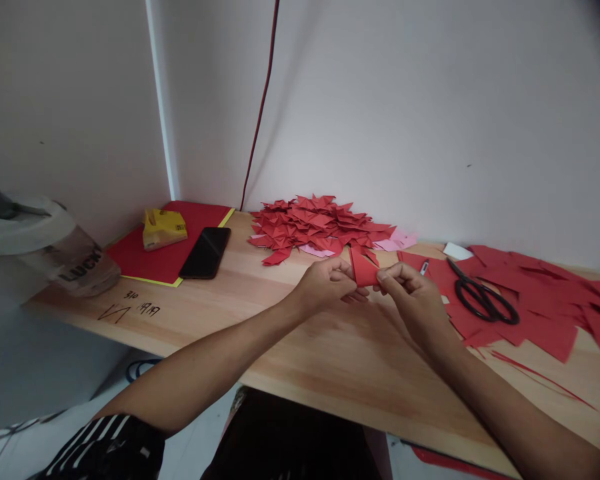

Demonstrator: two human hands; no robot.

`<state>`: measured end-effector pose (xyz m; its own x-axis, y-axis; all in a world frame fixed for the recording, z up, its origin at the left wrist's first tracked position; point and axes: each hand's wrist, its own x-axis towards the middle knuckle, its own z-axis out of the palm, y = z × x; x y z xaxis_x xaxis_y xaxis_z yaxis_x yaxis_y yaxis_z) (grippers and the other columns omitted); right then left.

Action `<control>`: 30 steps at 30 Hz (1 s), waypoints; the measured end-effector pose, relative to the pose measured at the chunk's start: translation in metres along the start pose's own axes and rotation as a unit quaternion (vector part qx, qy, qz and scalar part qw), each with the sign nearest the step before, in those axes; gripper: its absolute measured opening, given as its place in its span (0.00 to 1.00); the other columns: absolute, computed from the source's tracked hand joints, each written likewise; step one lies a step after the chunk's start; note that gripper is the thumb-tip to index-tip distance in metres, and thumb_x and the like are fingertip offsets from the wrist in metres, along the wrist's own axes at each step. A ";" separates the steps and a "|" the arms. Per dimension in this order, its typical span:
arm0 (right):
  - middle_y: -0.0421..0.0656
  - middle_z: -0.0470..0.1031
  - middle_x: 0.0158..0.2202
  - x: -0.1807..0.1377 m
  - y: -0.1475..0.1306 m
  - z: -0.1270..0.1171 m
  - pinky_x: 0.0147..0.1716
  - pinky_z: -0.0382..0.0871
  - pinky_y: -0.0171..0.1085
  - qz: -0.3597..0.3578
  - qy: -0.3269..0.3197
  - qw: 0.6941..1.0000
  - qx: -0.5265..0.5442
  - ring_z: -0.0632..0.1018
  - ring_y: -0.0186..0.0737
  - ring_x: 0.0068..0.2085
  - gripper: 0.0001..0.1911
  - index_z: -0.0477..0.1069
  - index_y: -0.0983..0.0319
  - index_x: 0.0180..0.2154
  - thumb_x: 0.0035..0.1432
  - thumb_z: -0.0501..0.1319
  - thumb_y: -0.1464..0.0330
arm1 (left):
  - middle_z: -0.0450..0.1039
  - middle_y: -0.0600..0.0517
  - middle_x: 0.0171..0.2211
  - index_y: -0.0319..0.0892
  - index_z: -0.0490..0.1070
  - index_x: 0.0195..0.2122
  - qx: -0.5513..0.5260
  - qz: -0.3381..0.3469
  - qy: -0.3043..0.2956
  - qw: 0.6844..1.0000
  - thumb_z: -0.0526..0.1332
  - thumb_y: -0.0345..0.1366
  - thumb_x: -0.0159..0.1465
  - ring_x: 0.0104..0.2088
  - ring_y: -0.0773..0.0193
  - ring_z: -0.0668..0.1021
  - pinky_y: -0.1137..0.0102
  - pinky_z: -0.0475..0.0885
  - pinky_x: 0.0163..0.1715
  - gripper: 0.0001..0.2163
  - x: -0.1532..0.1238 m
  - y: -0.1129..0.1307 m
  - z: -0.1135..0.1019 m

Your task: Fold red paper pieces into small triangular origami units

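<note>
A small folded piece of red paper (pixel 365 272) is held above the table between my two hands. My left hand (pixel 331 283) pinches its left edge, with some fingers behind it. The thumb and fingers of my right hand (pixel 414 293) grip its right edge. Just beyond the hands lies a large heap of folded red paper pieces (pixel 320 223), with a few pink ones (pixel 397 239) at its edge. Right of my right hand, black-handled scissors (pixel 483 297) rest on loose red paper sheets (pixel 545 327).
On the wooden table (pixel 290 363), a black phone (pixel 206 253) and a yellow packet (pixel 164 229) rest on red sheets (pixel 153 263) at the left. A clear bottle (pixel 87 267) stands at the left end. Thin red strips (pixel 545 380) lie at the right. A cable (pixel 263 107) hangs along the wall.
</note>
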<state>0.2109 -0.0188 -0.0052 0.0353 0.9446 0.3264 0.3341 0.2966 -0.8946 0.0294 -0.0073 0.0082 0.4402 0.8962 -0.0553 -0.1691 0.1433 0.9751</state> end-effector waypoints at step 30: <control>0.40 0.71 0.25 -0.003 0.002 0.003 0.26 0.60 0.36 0.011 -0.003 0.999 -0.043 0.70 0.36 0.27 0.13 0.67 0.59 0.26 0.58 0.61 0.59 | 0.79 0.48 0.29 0.36 0.68 0.35 0.067 0.063 0.047 0.995 0.62 0.25 0.59 0.28 0.67 0.81 0.75 0.74 0.30 0.04 -0.003 -0.007 0.004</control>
<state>0.2088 -0.0204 -0.0089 0.0377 0.9518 0.3043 0.4136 0.2623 -0.8719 0.0327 -0.0126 0.0020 0.3382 0.9394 0.0566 -0.0958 -0.0254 0.9951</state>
